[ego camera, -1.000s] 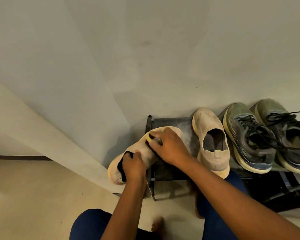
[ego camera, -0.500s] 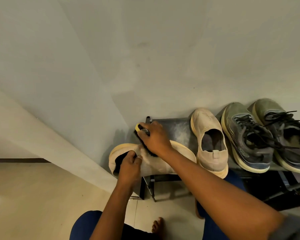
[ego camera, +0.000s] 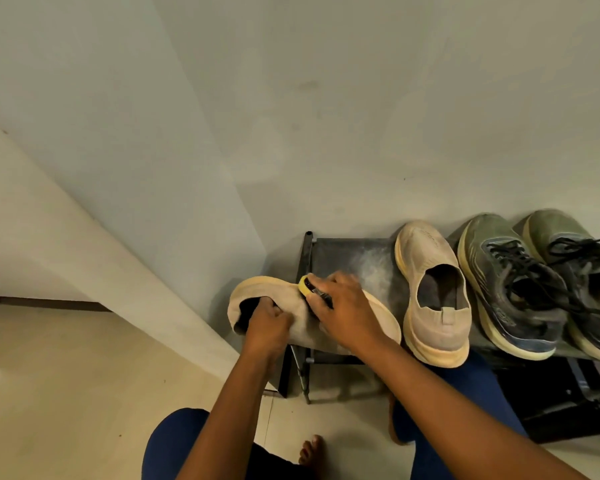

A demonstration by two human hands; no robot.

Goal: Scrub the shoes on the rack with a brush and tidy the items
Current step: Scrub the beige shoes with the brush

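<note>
Both hands are busy: left hand point(ego camera: 267, 323) has its fingers hooked into the collar of the beige slip-on point(ego camera: 302, 311), right hand point(ego camera: 347, 313) is wrapped around the yellow-backed brush point(ego camera: 307, 288), bristles pressed on the upper. Half a second back the brush was up by the far sole edge; now it's pulled in toward the collar, so I'd say scrubbing is mid-stroke. Shoe lies on its side over the left end of the rack point(ego camera: 352, 252). As for what the rack holds: two green lace-ups point(ego camera: 510, 289), then the matching beige shoe point(ego camera: 433, 292), all untouched.
</note>
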